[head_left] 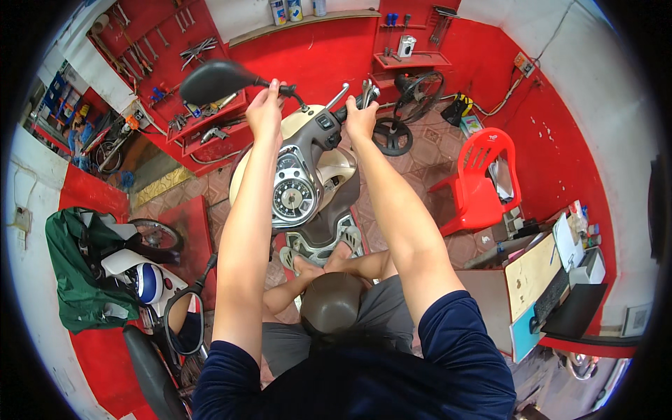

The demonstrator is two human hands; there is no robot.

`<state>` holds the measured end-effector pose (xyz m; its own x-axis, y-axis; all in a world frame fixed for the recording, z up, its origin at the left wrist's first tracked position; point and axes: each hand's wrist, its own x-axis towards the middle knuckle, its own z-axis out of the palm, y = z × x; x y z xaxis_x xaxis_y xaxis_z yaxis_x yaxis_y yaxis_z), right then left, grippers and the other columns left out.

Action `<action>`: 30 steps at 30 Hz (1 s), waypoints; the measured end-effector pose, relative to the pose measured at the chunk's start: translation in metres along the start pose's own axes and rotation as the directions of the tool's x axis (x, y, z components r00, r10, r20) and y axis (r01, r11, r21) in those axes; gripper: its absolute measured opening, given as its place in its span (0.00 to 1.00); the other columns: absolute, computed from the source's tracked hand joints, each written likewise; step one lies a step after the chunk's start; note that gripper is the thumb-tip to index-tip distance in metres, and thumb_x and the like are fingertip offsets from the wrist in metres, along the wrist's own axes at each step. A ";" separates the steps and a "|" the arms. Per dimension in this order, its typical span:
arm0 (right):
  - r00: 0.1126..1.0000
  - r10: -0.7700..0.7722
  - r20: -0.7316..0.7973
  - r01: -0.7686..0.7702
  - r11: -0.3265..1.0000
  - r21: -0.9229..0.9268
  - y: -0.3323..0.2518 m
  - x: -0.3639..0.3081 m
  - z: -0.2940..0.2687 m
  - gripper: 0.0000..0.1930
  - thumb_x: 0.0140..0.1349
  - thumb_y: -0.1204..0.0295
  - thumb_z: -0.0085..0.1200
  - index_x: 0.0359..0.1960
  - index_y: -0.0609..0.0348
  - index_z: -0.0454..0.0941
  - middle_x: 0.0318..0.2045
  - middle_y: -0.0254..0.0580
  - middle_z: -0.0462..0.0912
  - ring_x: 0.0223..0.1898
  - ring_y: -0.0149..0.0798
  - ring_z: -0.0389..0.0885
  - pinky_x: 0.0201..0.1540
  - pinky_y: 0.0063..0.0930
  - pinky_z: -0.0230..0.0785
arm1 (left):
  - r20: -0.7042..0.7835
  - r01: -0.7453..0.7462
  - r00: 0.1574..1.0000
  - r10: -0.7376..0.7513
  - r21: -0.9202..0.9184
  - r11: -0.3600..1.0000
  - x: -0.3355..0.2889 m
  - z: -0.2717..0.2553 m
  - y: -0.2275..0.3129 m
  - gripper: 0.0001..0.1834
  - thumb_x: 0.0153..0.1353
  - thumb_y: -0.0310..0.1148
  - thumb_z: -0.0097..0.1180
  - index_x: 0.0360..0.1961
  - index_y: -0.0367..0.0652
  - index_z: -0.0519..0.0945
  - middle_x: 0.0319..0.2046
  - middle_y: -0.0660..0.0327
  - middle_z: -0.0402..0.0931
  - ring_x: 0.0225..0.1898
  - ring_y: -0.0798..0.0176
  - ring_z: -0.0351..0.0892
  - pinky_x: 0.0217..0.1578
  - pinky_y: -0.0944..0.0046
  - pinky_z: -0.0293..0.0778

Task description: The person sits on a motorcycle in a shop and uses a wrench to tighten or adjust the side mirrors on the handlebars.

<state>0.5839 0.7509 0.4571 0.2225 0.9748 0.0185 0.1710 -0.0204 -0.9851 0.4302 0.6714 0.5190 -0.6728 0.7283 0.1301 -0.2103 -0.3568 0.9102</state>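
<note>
I sit astride a cream and grey-brown scooter (303, 157) with a round speedometer (292, 199). My left hand (265, 115) is closed around the stem of a black rear-view mirror (218, 81). The mirror head sticks out to the left, and its stem runs down to the handlebar. My right hand (360, 120) is beside the right handlebar grip (340, 114), fingers wrapped around metal wrenches (367, 91) that point up. A silver brake lever (337, 96) lies between the hands. Whether the right hand also touches the grip cannot be told.
A black fan (418, 94) stands ahead to the right, near a red plastic chair (481, 183). A desk with a keyboard (550, 299) is at right. On the left, another scooter with a mirror (185, 322) sits under a green cover (84, 269). Tool shelves (217, 115) line the red wall.
</note>
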 end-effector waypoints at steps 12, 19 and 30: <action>1.000 0.005 0.012 -0.006 1.000 0.017 -0.008 -0.005 -0.005 0.30 0.58 0.56 0.59 0.50 0.67 0.62 0.41 0.66 0.79 0.45 0.61 0.79 0.49 0.45 0.68 | 0.360 -0.218 0.929 -0.085 0.718 0.661 0.034 0.039 0.028 0.18 0.64 0.40 0.57 0.39 0.32 0.80 0.33 0.53 0.81 0.35 0.62 0.81 0.39 0.62 0.74; 1.000 -0.002 0.019 0.003 0.999 -0.035 0.000 -0.001 -0.002 0.31 0.58 0.53 0.57 0.51 0.65 0.61 0.42 0.67 0.79 0.46 0.63 0.78 0.51 0.48 0.67 | 0.707 -0.719 0.688 0.163 0.635 0.284 0.011 0.020 0.042 0.13 0.59 0.36 0.59 0.40 0.37 0.82 0.41 0.51 0.75 0.47 0.48 0.72 0.48 0.55 0.69; 1.000 -0.012 -0.006 0.011 0.999 -0.031 0.000 0.001 -0.002 0.32 0.56 0.52 0.57 0.50 0.66 0.62 0.42 0.68 0.79 0.46 0.64 0.78 0.50 0.48 0.67 | 0.517 -0.671 0.742 0.428 0.563 0.483 -0.026 -0.004 0.024 0.11 0.59 0.25 0.56 0.43 0.39 0.79 0.42 0.49 0.74 0.40 0.49 0.78 0.41 0.58 0.75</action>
<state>0.5856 0.7512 0.4578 0.2264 0.9735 0.0310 0.2030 -0.0160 -0.9791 0.4403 0.6419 0.5357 -0.2222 0.6899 0.6890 0.7490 -0.3316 0.5736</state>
